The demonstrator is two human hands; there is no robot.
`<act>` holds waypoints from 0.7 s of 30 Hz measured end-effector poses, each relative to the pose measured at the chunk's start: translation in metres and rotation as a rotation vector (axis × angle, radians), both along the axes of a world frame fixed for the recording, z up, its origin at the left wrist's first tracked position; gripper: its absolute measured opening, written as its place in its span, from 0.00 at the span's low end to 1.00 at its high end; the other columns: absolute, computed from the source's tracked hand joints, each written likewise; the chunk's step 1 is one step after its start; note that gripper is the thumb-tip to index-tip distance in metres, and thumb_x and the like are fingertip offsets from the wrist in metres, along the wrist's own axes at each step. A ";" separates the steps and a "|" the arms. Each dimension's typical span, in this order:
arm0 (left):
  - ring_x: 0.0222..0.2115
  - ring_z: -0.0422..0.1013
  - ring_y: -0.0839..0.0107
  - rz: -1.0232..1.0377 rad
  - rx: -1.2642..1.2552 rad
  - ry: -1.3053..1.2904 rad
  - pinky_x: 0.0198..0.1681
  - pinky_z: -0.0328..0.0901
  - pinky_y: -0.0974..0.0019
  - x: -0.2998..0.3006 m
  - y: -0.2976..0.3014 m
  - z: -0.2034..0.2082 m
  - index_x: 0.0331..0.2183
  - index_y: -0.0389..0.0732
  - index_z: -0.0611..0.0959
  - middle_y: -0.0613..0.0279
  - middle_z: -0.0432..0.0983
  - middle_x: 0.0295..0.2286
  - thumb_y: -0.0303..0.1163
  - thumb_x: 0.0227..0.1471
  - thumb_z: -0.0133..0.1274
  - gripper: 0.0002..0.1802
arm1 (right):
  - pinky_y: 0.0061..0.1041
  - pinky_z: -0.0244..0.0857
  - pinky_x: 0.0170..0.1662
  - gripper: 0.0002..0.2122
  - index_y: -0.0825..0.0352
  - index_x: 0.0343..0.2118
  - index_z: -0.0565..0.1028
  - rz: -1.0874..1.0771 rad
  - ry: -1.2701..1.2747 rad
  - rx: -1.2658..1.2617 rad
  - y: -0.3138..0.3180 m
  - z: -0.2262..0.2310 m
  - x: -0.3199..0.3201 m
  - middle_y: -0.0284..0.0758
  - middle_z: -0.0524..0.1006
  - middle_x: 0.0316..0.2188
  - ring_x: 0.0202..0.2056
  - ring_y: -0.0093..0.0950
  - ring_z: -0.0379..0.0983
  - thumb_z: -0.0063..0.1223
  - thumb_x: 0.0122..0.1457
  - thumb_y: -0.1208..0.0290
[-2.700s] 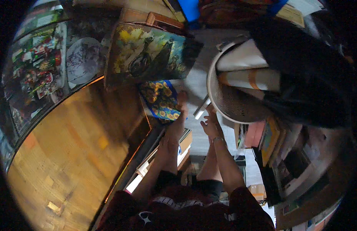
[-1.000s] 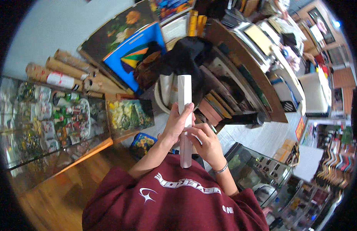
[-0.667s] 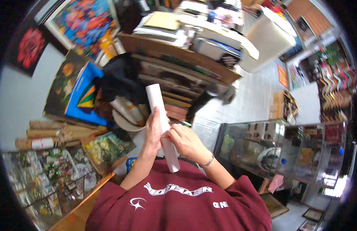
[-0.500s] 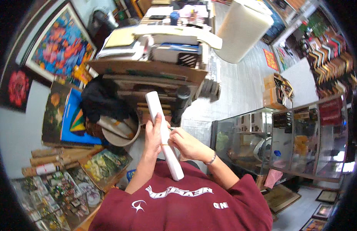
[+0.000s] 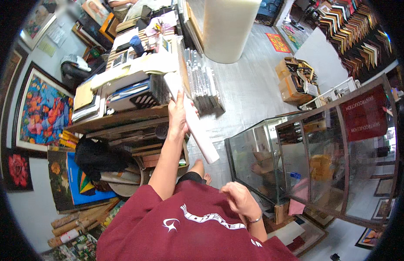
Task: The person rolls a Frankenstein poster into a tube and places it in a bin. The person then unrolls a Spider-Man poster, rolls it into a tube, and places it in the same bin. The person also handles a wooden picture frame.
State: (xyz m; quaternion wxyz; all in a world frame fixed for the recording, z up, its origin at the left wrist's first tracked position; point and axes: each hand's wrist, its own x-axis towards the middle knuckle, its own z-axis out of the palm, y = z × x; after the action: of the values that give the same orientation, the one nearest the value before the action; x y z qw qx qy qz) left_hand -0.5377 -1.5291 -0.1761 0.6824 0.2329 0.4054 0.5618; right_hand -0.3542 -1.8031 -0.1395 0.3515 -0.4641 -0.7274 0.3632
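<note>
A long white roll (image 5: 202,138), seemingly of paper, slants up and away from me, its far end over the desk's corner. My left hand (image 5: 177,114) is wrapped round its upper half, thumb along the top. The lower end sticks out free above the floor. Apart from the roll, my right hand (image 5: 239,198) is lifted in front of the right side of my maroon shirt (image 5: 189,237). Its fingers are curled in, and whatever they might hold is hidden.
Ahead on the left is a desk (image 5: 123,122) loaded with papers and folders. A glass display case (image 5: 254,161) stands close on my right. Farther off are a big pale roll (image 5: 230,30), a cardboard box of frame pieces (image 5: 293,87), and wrapped stacks (image 5: 204,85) beside the desk.
My right hand has left the roll and drawn back to the right, near my shirt. My left hand has carried the roll forward. The view has turned to the right.
</note>
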 end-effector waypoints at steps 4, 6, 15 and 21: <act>0.18 0.73 0.68 -0.171 -0.035 -0.055 0.23 0.78 0.59 0.043 0.047 -0.011 0.42 0.37 0.69 0.57 0.73 0.29 0.39 0.58 0.57 0.19 | 0.24 0.63 0.29 0.04 0.69 0.39 0.72 -0.480 0.113 -0.281 0.034 -0.011 0.031 0.38 0.73 0.26 0.25 0.25 0.69 0.46 0.66 0.76; 0.25 0.78 0.64 -0.296 -0.069 -0.222 0.26 0.80 0.54 0.070 0.060 -0.031 0.46 0.33 0.68 0.53 0.74 0.33 0.29 0.56 0.55 0.19 | 0.21 0.60 0.29 0.07 0.69 0.41 0.72 -0.592 0.220 -0.257 0.075 -0.025 0.048 0.31 0.70 0.25 0.26 0.18 0.64 0.48 0.67 0.71; 0.47 0.74 0.51 -0.448 -0.249 -0.317 0.48 0.74 0.48 0.159 0.167 -0.039 0.51 0.30 0.70 0.43 0.74 0.48 0.44 0.67 0.34 0.26 | 0.28 0.67 0.39 0.21 0.72 0.48 0.71 -0.564 0.034 -0.347 0.313 -0.060 0.078 0.36 0.78 0.35 0.35 0.22 0.71 0.53 0.65 0.57; 0.44 0.72 0.70 -0.640 0.039 0.163 0.48 0.69 0.66 0.191 0.263 -0.026 0.53 0.33 0.71 0.56 0.75 0.45 0.37 0.68 0.40 0.20 | 0.23 0.69 0.36 0.15 0.72 0.38 0.76 -0.640 0.740 -0.626 0.420 -0.068 0.114 0.27 0.77 0.29 0.32 0.17 0.72 0.56 0.64 0.60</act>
State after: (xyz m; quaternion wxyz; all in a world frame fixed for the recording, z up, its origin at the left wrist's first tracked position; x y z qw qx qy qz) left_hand -0.3469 -1.2666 -0.2022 0.7850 0.4055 0.3541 0.3063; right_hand -0.2406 -1.3832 -0.2071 0.5206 -0.5849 -0.2375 0.5749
